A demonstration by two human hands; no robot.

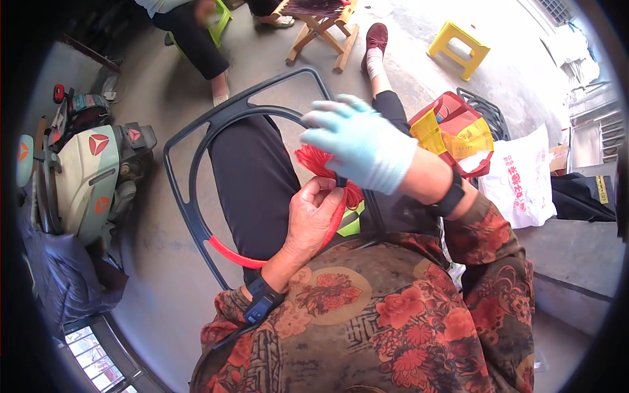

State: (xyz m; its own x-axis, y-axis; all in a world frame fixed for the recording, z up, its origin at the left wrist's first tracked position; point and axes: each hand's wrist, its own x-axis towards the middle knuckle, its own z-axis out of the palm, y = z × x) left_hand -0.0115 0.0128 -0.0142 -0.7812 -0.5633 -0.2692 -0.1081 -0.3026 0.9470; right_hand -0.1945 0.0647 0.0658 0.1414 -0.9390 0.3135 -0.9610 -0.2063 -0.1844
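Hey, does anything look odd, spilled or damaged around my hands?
I see nothing spilled or clearly damaged. One mismatch: your right hand wears a pale blue glove, while your left hand is bare beside the red cord.

one lap-held frame [191, 213], one pale glove [373, 147], two dark wristbands [452, 195] and three stools [458, 33].

Left grip [313, 213] pinching dark frame [190, 213], gloved right grip [363, 141] spread, red cord [313, 159]
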